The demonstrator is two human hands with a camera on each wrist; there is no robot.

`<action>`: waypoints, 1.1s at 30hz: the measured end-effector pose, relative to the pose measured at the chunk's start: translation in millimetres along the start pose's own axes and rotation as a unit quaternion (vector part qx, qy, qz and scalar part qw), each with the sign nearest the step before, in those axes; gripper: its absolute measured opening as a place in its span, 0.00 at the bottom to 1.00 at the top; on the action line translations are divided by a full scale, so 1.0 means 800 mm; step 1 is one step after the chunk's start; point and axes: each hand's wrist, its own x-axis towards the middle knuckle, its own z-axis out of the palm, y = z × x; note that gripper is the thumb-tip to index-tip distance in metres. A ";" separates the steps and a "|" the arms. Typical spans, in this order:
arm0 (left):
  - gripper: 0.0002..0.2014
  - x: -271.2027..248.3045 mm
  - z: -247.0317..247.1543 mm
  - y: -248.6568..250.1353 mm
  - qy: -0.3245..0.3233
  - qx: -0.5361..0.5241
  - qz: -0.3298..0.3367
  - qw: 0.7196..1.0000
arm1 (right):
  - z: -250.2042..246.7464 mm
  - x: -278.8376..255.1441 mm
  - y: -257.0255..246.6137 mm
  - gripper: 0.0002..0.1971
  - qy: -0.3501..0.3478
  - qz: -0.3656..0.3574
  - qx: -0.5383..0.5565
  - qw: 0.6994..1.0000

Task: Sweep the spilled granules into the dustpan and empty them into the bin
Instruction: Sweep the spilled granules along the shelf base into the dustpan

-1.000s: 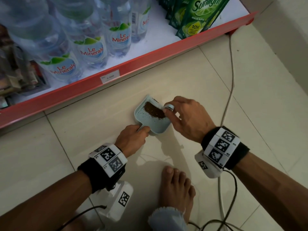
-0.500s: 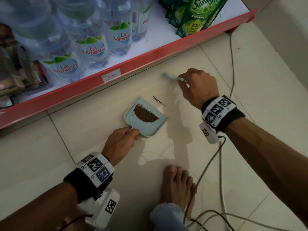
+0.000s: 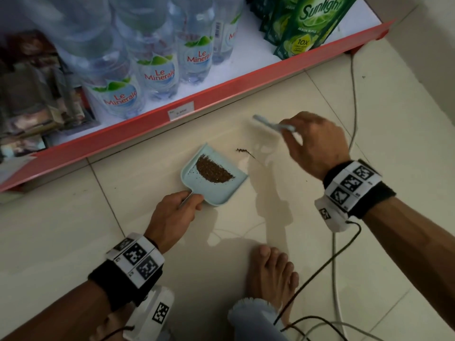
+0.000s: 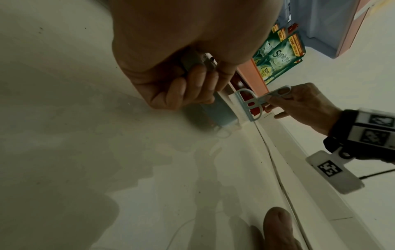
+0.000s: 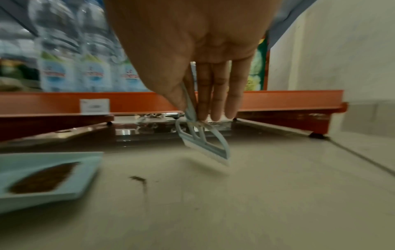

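The left hand (image 3: 173, 212) grips the handle of the blue dustpan (image 3: 211, 177), flat on the floor and holding most granules. The right hand (image 3: 317, 146) pinches the small brush (image 3: 267, 124) above the floor, far right of a thin granule line (image 3: 243, 151). Next, I think, the brush must come down and push that line left into the dustpan.

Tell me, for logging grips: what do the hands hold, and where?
Left hand grips the dustpan by its handle; right hand pinches the brush by its handle.

**Pale blue tools, brown spill, red shelf**

The dustpan (image 3: 213, 190) and brush (image 3: 264, 121) are pale blue; the granules (image 3: 213, 169) dark brown on cream floor tiles (image 3: 369, 134). At the top of the frame, a red-edged shelf (image 3: 221, 88) carries green pouches (image 3: 310, 23). Wristbands (image 3: 353, 184) show black-and-white square patterns.
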 end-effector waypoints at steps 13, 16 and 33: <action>0.17 -0.017 -0.008 -0.006 0.016 0.023 0.011 1.000 | 0.019 -0.040 -0.083 0.16 -0.085 -0.017 0.053 0.995; 0.16 -0.018 -0.011 -0.009 0.017 0.029 0.020 0.999 | 0.006 -0.032 -0.066 0.14 -0.030 0.013 0.061 0.998; 0.15 -0.021 -0.016 -0.013 0.001 0.028 0.013 1.000 | 0.012 0.011 -0.125 0.18 -0.050 0.159 0.182 0.969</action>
